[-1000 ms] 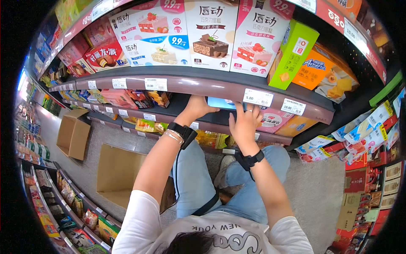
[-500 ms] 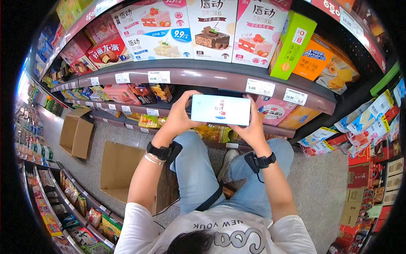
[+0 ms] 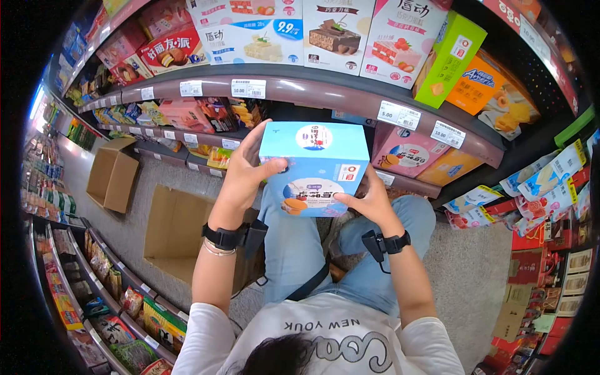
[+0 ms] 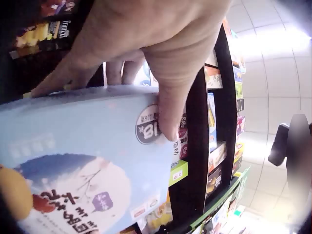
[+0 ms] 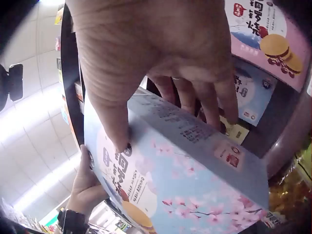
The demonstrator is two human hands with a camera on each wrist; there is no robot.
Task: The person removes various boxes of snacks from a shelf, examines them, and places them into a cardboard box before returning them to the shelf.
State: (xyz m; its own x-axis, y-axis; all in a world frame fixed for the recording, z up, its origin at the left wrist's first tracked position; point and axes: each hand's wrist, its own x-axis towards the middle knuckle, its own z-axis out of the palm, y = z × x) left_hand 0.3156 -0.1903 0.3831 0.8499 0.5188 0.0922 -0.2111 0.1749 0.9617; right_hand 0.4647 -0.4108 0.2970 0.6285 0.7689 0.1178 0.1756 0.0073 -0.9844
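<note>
Your left grip [image 3: 244, 172]: curled on left end of blue box [image 3: 312, 165], thumb on printed face, spread only as wide as its hold needs. Your right grip [image 3: 375, 203]: same at right end, thumb on same face. Blue box held above your knees [image 3: 409, 225], in front of lower shelf [image 3: 415, 185]. Pink box [image 3: 406, 153] on that shelf, to right. Cardboard carton [image 3: 172, 225] on floor, left of knees.

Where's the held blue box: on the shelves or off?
Off: the left hand and right hand grip the blue box in front of the shelves.
</note>
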